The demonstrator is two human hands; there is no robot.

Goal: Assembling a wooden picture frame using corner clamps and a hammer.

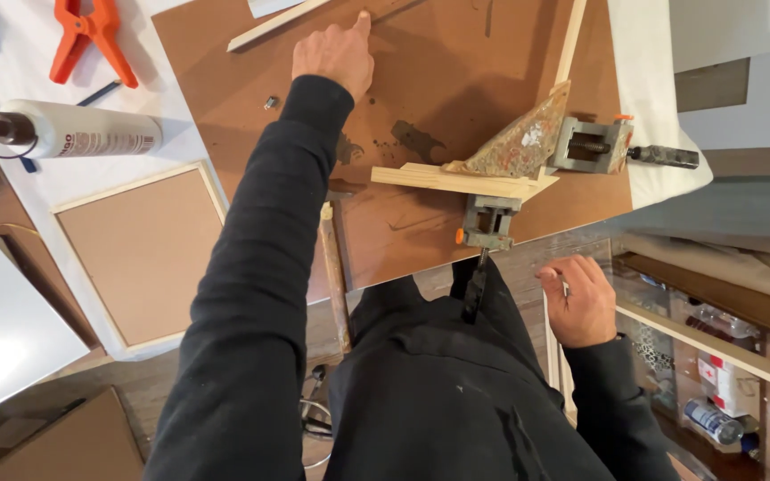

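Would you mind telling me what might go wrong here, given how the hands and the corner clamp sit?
The left hand reaches far across the brown board, so its sleeve might brush the clamped wood strips. The hammer overhangs the table edge and might fall. The right hand hangs off the table, steadying nothing.

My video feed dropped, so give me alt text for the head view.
The left hand reaches across a brown board, its fingertip at a thin wooden strip. The right hand hangs off the board's edge near a corner clamp holding two wooden strips.
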